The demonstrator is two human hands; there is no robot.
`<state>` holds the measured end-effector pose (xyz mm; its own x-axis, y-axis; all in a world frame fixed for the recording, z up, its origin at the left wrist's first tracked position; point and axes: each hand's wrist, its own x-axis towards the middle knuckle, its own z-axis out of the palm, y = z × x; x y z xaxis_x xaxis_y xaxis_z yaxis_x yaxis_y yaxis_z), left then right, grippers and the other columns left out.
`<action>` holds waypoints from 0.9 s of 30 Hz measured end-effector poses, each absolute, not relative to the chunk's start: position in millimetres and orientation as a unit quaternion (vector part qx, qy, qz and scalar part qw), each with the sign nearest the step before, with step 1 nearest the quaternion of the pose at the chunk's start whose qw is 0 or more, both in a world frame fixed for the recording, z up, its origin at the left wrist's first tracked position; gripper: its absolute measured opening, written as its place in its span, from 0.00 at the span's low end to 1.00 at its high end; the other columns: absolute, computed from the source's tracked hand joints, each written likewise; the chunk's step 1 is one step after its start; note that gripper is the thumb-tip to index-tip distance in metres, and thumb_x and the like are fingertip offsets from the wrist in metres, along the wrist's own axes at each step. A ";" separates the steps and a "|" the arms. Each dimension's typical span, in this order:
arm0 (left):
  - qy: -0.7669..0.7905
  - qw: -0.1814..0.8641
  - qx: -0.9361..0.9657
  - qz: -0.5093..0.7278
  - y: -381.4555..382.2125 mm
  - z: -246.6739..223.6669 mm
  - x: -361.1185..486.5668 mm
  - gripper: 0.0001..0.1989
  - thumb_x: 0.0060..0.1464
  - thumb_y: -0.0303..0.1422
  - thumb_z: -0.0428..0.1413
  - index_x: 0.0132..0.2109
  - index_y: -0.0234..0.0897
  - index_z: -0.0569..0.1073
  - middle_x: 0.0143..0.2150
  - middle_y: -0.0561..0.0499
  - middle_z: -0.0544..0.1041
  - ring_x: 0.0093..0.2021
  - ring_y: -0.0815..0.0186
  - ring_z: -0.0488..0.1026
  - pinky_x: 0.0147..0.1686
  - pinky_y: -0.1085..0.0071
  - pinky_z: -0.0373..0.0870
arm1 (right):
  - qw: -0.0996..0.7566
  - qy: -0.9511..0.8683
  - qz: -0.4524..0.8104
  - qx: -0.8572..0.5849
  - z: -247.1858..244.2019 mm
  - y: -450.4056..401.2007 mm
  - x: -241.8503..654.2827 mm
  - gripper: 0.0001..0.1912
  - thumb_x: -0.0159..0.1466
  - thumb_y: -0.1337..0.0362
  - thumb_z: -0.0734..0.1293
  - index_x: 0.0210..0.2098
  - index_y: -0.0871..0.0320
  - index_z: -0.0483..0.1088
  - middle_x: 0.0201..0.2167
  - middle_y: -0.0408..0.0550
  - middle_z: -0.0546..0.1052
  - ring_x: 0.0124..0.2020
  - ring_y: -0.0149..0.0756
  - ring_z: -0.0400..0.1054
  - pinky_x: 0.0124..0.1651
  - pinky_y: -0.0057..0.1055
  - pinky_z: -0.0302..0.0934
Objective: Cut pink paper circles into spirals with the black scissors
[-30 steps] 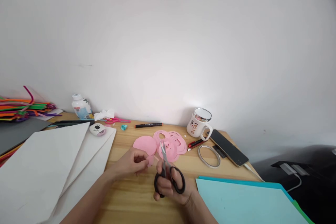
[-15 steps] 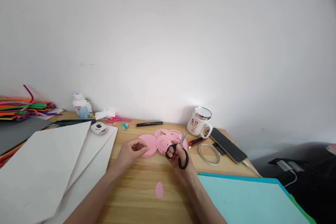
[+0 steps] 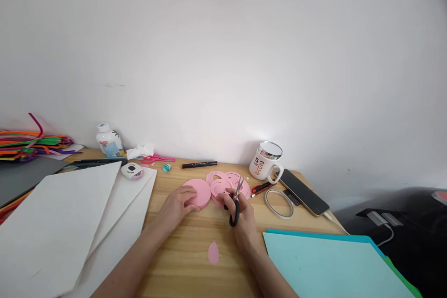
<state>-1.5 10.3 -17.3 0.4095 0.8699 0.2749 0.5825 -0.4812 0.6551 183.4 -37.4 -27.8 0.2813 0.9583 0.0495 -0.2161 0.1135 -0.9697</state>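
Observation:
My left hand (image 3: 180, 206) rests at the near left edge of a stack of pink paper circles (image 3: 198, 191). Its fingers curl over the top and the thumb presses against the front side. My right hand (image 3: 243, 214) holds black-handled scissors (image 3: 235, 209), their blades pointing up and away from me. Beyond that hand lie pink paper rings (image 3: 223, 181), cut out and overlapping, partly hidden by the fingers. A single pink petal-shaped piece (image 3: 213, 253) lies flat on the wooden table (image 3: 188, 260) between my forearms.
White sheets (image 3: 70, 223) cover the left side, with a correction-tape dispenser (image 3: 132, 171) on them. A black marker (image 3: 199, 165) lies near the wall. Rightward stand a mug (image 3: 262, 163), a tape ring (image 3: 279, 204), a phone (image 3: 303, 193) and light-blue sheets (image 3: 314, 260).
My left hand has closed from a loose pinch above the stack onto its edge. My right hand has turned, so the scissors now show edge-on and their blades look closer together.

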 end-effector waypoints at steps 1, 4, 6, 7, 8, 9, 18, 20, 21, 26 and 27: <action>0.454 0.241 0.802 0.304 10.5 -16.5 -1.6 0.10 0.40 0.27 0.62 0.35 0.36 0.77 0.44 0.44 0.77 0.46 0.57 0.72 0.48 0.61 0.66 | 0.649 -0.377 0.446 -0.487 -28.7 -36.9 184.4 0.15 0.54 0.57 0.69 0.38 0.60 0.68 0.32 0.49 0.77 0.37 0.41 0.70 0.44 0.36 0.60; 0.455 0.239 0.801 0.307 11.1 -15.8 -1.5 0.11 0.40 0.26 0.62 0.36 0.36 0.77 0.43 0.45 0.77 0.45 0.57 0.72 0.48 0.61 0.66 | 0.679 -0.364 0.409 -0.489 -32.8 -35.7 187.3 0.15 0.54 0.58 0.69 0.39 0.60 0.69 0.36 0.50 0.75 0.40 0.40 0.69 0.46 0.36 0.59; 0.453 0.232 0.804 0.308 11.2 -16.5 -1.4 0.11 0.41 0.25 0.61 0.36 0.36 0.77 0.43 0.45 0.77 0.45 0.58 0.72 0.47 0.62 0.67 | 0.686 -0.361 0.398 -0.490 -35.1 -35.3 188.3 0.17 0.54 0.59 0.69 0.41 0.60 0.68 0.36 0.50 0.75 0.41 0.40 0.68 0.45 0.36 0.59; 0.452 0.228 0.805 0.309 11.3 -17.1 -1.3 0.11 0.41 0.25 0.61 0.36 0.36 0.77 0.43 0.45 0.77 0.45 0.58 0.72 0.47 0.62 0.67 | 0.686 -0.359 0.397 -0.493 -35.6 -35.3 188.3 0.18 0.54 0.58 0.69 0.41 0.60 0.67 0.35 0.49 0.75 0.40 0.40 0.68 0.44 0.36 0.60; 0.451 0.225 0.806 0.310 11.3 -17.6 -1.1 0.11 0.41 0.25 0.61 0.36 0.36 0.77 0.42 0.45 0.77 0.44 0.59 0.72 0.46 0.62 0.67 | 0.683 -0.359 0.399 -0.496 -35.7 -35.5 187.9 0.18 0.54 0.58 0.69 0.41 0.60 0.67 0.34 0.49 0.74 0.39 0.40 0.68 0.44 0.36 0.60; 0.451 0.222 0.806 0.313 11.4 -18.2 -1.0 0.10 0.42 0.25 0.60 0.36 0.36 0.77 0.42 0.45 0.77 0.44 0.59 0.72 0.46 0.63 0.68 | 0.681 -0.358 0.401 -0.497 -35.3 -35.8 187.2 0.17 0.54 0.58 0.69 0.40 0.60 0.67 0.33 0.49 0.74 0.38 0.40 0.69 0.43 0.36 0.60; 0.421 0.200 0.819 0.335 10.8 -19.4 0.6 0.06 0.42 0.25 0.60 0.32 0.35 0.76 0.37 0.47 0.77 0.40 0.61 0.71 0.42 0.65 0.68 | 0.642 -0.391 0.490 -0.441 -23.9 -41.2 178.7 0.11 0.58 0.57 0.66 0.29 0.59 0.66 0.18 0.40 0.70 0.21 0.30 0.64 0.28 0.27 0.58; 0.419 0.203 0.817 0.340 10.9 -19.0 0.8 0.04 0.43 0.25 0.59 0.31 0.35 0.75 0.36 0.47 0.77 0.39 0.61 0.71 0.40 0.65 0.68 | 0.563 -0.436 0.580 -0.395 -22.2 -45.4 176.9 0.12 0.56 0.57 0.68 0.29 0.60 0.66 0.17 0.40 0.71 0.19 0.30 0.64 0.26 0.26 0.58; 0.418 0.206 0.815 0.343 10.9 -18.4 0.9 0.03 0.44 0.26 0.59 0.31 0.35 0.75 0.36 0.47 0.77 0.39 0.62 0.72 0.40 0.66 0.68 | 0.509 -0.456 0.637 -0.358 -21.5 -48.2 176.5 0.13 0.54 0.57 0.69 0.30 0.60 0.66 0.17 0.41 0.72 0.19 0.30 0.65 0.25 0.26 0.58; 0.410 0.211 0.822 0.335 9.7 -11.8 2.4 0.05 0.49 0.27 0.54 0.29 0.35 0.74 0.33 0.47 0.77 0.36 0.62 0.71 0.39 0.66 0.67 | 0.250 -0.470 0.835 -0.140 -22.2 -58.4 180.3 0.19 0.46 0.57 0.74 0.31 0.62 0.68 0.20 0.44 0.75 0.22 0.34 0.70 0.28 0.29 0.61; 0.411 0.210 0.822 0.333 9.3 -10.9 2.8 0.07 0.50 0.27 0.52 0.28 0.35 0.74 0.32 0.47 0.77 0.36 0.62 0.71 0.38 0.66 0.67 | 0.271 -0.457 0.837 -0.131 -23.5 -57.9 181.3 0.19 0.46 0.57 0.74 0.31 0.62 0.69 0.20 0.45 0.75 0.22 0.34 0.70 0.29 0.29 0.62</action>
<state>2.8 9.3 -10.9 0.4407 0.8153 0.3756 0.5352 -0.5746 0.6192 181.3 -57.9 -23.5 -0.8186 0.5737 0.0284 -0.3338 -0.4350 -0.8363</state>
